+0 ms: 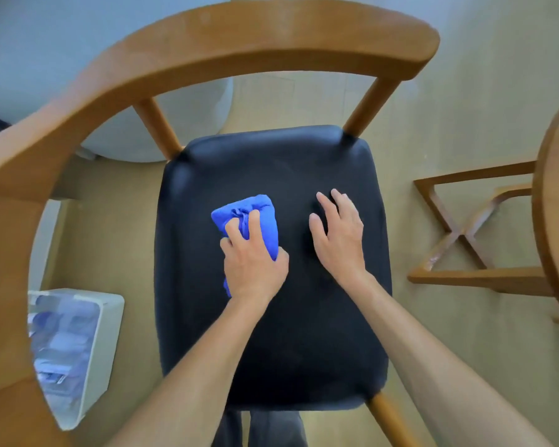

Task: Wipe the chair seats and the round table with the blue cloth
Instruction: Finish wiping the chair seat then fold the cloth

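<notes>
I look straight down on a wooden chair with a black padded seat (pixel 288 333) and a curved wooden backrest (pixel 207 50). A bunched blue cloth (pixel 265 221) lies on the seat left of its middle. My left hand (pixel 252 262) grips the cloth, fingers curled into its folds, and holds it against the seat. Beside it my right hand (pixel 339 233) rests flat on the bare seat with its fingers spread and straight. Only the rim of the round wooden table (pixel 555 201) shows at the right edge.
The table's crossed wooden base (pixel 462 233) stands on the beige floor to the right of the chair. A white bin (pixel 78 350) lined with a clear bag sits at the lower left. A pale grey rounded piece of furniture (pixel 142 117) lies beyond the chair, upper left.
</notes>
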{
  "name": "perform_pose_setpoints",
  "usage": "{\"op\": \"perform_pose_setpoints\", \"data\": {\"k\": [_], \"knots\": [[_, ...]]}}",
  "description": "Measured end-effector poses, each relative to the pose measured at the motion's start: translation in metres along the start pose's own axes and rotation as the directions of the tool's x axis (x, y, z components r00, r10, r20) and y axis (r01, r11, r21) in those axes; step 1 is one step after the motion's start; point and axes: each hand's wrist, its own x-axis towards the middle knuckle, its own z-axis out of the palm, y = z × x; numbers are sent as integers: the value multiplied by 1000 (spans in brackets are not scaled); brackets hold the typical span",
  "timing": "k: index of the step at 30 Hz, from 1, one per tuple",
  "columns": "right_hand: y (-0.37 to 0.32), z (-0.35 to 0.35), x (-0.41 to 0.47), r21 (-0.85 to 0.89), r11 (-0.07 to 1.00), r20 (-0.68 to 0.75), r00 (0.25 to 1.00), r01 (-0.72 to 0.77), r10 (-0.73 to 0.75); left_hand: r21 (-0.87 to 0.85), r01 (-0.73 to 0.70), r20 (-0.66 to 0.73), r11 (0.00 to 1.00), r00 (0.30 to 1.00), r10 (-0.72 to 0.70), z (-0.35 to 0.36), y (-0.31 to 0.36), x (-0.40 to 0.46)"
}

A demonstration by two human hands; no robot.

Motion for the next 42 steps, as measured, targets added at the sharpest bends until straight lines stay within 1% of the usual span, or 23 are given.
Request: {"op": "perform_pose_setpoints", "data": {"k": [2, 5, 7, 10, 11, 13, 14, 15, 16, 17, 18, 22, 25, 26, 28, 30, 32, 35, 36, 38, 40, 41, 42], "knots": [[-27, -2, -17, 84, 996, -39, 999, 5, -2, -266, -47, 34, 963, 998, 58, -1, -19, -23], [-80, 26, -50, 46, 999, 86, 996, 14, -18, -525, 66, -102, 848, 985, -140, -18, -47, -14], [-103, 53, -59, -93, 995, 130, 990, -34, 47, -421, 144, -166, 896, 958, -233, -31, -70, 9], [-105, 60, -59, -298, 954, 251, 960, -42, 121, -134, 58, -36, 989, 997, -63, -42, -96, 30], [-96, 55, -61, -329, 944, 251, 965, 9, 78, -64, 6, 15, 998, 1000, -5, -42, -101, 31], [-65, 48, -74, -318, 900, 234, 945, 297, -229, 34, -42, 72, 999, 997, 39, -40, -104, 25], [-44, 46, -88, -285, 815, 306, 853, 505, -422, 100, -50, 96, 994, 995, 40, -36, -103, 20], [-20, 39, -105, -263, 671, 413, 709, 693, -571, 174, -59, 130, 983, 991, 37, -30, -100, 16], [3, 28, -118, -226, 524, 508, 558, 821, -656, 239, -64, 170, 969, 985, 24, -25, -96, 13], [23, 14, -121, -187, 442, 555, 466, 877, -689, 288, -63, 202, 956, 979, 4, -21, -93, 11], [38, 1, -116, -190, 434, 550, 461, 881, -696, 322, -62, 221, 945, 975, -12, -18, -91, 11], [46, -29, -36, -334, 686, 307, 763, 646, -569, 356, -66, 209, 932, 978, -10, -13, -91, 14], [40, -27, -11, -353, 712, 247, 794, 608, -556, 359, -66, 204, 931, 979, -9, -12, -91, 14], [39, -24, -14, -358, 762, 174, 840, 540, -513, 359, -68, 201, 931, 980, -6, -12, -91, 14], [31, -17, -21, -332, 908, -20, 961, 254, -276, 352, -69, 194, 934, 981, -1, -12, -91, 14], [19, -10, -30, -319, 948, -90, 995, 20, -52, 348, -66, 200, 935, 980, -6, -13, -90, 13], [15, -3, -46, -389, 921, -71, 996, 27, -59, 347, -61, 209, 936, 978, -14, -15, -88, 13], [22, 7, -103, -371, 890, 94, 964, 264, -247, 339, -59, 233, 939, 972, -23, -19, -88, 13], [29, 10, -125, -336, 856, 216, 917, 392, -335, 335, -65, 241, 940, 970, -19, -21, -89, 14], [42, 8, -147, -287, 709, 443, 745, 645, -499, 337, -79, 255, 938, 967, -10, -23, -91, 15], [49, -2, -120, -259, 552, 508, 597, 793, -620, 339, -83, 247, 937, 969, -3, -23, -92, 13], [49, -9, -93, -278, 521, 488, 586, 807, -647, 337, -85, 235, 938, 972, 4, -22, -92, 13], [46, -17, -61, -314, 542, 429, 626, 779, -651, 338, -89, 225, 937, 974, 11, -21, -92, 13]]}}
